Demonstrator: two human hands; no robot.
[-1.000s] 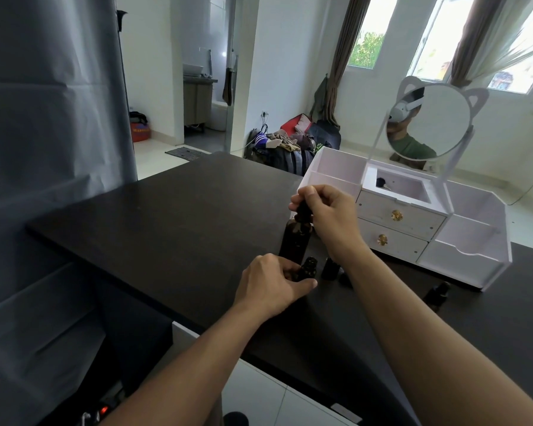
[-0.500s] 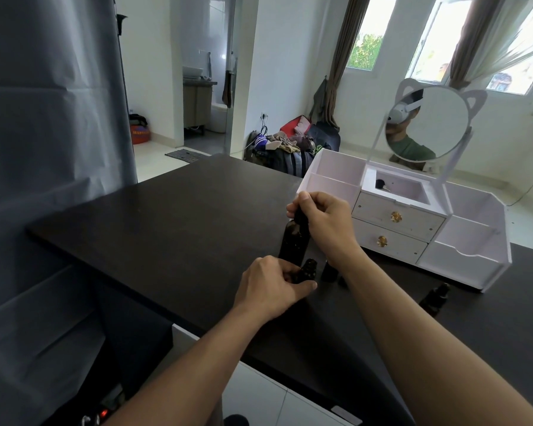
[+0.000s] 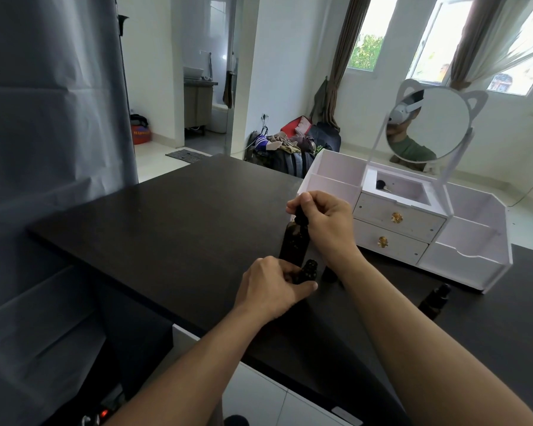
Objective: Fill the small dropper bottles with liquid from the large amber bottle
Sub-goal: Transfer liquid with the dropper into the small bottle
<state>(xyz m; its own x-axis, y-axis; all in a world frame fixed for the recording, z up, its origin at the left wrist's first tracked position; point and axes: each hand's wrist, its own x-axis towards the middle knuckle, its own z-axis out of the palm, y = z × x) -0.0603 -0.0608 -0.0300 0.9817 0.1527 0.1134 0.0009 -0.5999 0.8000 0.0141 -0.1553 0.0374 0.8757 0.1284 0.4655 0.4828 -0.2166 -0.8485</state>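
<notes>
Amber bottle [image 3: 294, 244] stands mid-countertop [image 3: 182, 222], hands [image 3: 271, 285] close around.

Right hand [image 3: 326, 222] lowered, pressing the dropper top [image 3: 300, 215] closer down onto the neck of the large amber bottle [image 3: 294, 242]

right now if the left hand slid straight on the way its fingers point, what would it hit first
The left hand already grips a small bottle. Pushed on, it would probably meet the dark cap standing just past it, under the right wrist; depth is hard to judge.
</notes>
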